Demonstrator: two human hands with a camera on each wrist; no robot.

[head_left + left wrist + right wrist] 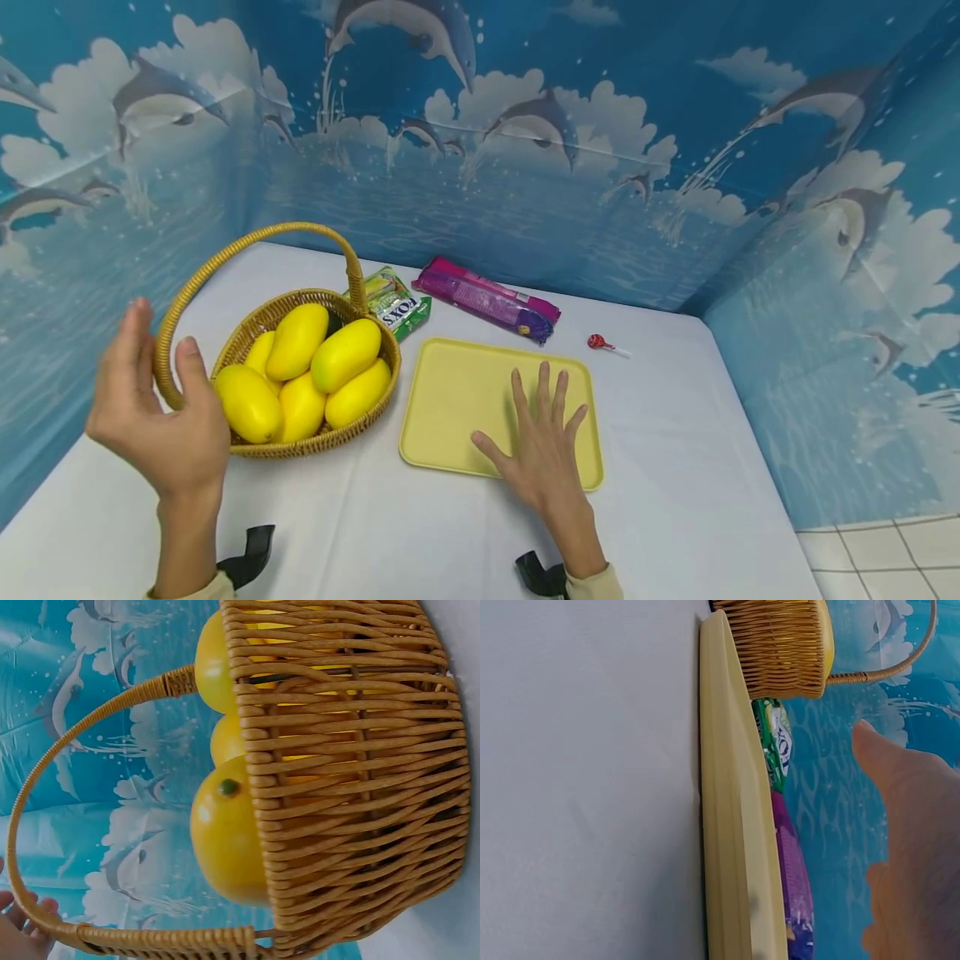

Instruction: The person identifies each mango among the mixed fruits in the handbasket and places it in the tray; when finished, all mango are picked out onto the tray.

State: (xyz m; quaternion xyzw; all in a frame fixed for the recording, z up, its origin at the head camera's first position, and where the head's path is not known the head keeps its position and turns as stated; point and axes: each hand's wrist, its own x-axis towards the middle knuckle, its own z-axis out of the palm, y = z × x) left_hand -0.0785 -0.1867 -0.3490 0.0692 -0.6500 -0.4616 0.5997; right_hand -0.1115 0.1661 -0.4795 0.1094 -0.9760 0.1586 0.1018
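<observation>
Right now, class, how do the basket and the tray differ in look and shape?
The basket is woven and golden brown; the tray is smooth and pale yellow. The basket is deep, with a tall arched handle; the tray is shallow, without one. Both rest on the white tablecloth.

fruit (298,354) partly hidden, sleeves (595,585) cut off

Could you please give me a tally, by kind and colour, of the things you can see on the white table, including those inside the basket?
Brown basket: 1
Yellow fruits: 6 in view; more could be hidden underneath
Yellow tray: 1
Green packet: 1
Purple packet: 1
Red lollipop: 1
Total: 11 in view
</observation>
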